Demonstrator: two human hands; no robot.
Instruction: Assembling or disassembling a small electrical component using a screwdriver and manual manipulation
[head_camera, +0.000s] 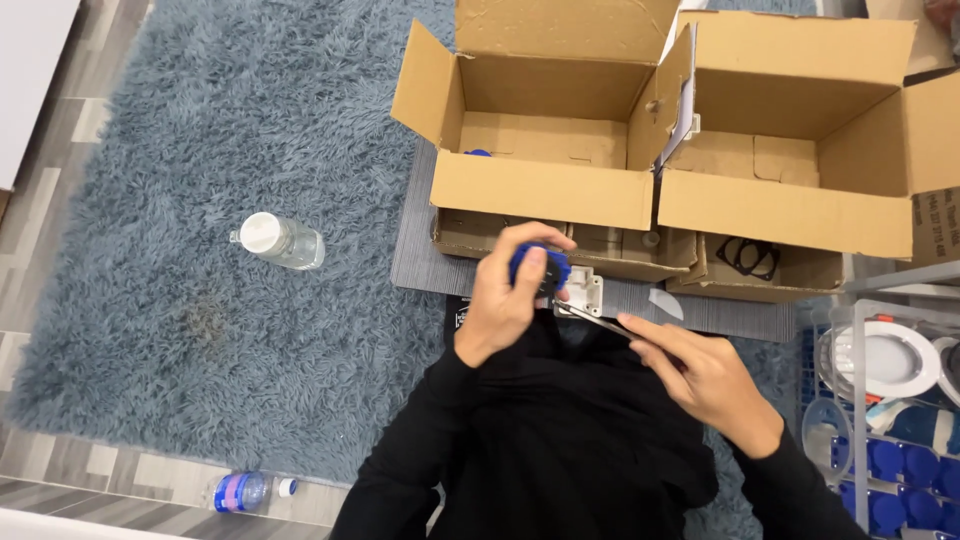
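The left hand (505, 298) is curled tight around a small blue part (540, 264) joined to a white square fitting (585, 290), holding both up just in front of the boxes. The right hand (705, 378) is closed narrow, thumb and fingers pinching the end of thin metal tweezers (590, 318), whose tips reach the lower edge of the white fitting. Both black sleeves meet over the lap below.

Two open cardboard boxes stand side by side on a grey mat (420, 260). The left box (545, 120) has its flaps spread; a bit of blue shows at its inner left wall. The right box (790, 130) is taller, with a white card (683, 115) clipped to the flap between them and a pale printed label at its far right side. Under it a low cardboard tray holds black rings (748, 256).

On the shaggy blue-grey rug (200, 200) lies a clear bottle (280, 240) with a white cap, well apart from the hands. A second bottle (240, 491) with a pink and blue label lies on the wood floor at the rug's near edge. At the right, a clear bin (850, 420) holds a white round lamp (885, 362) and blue parts.
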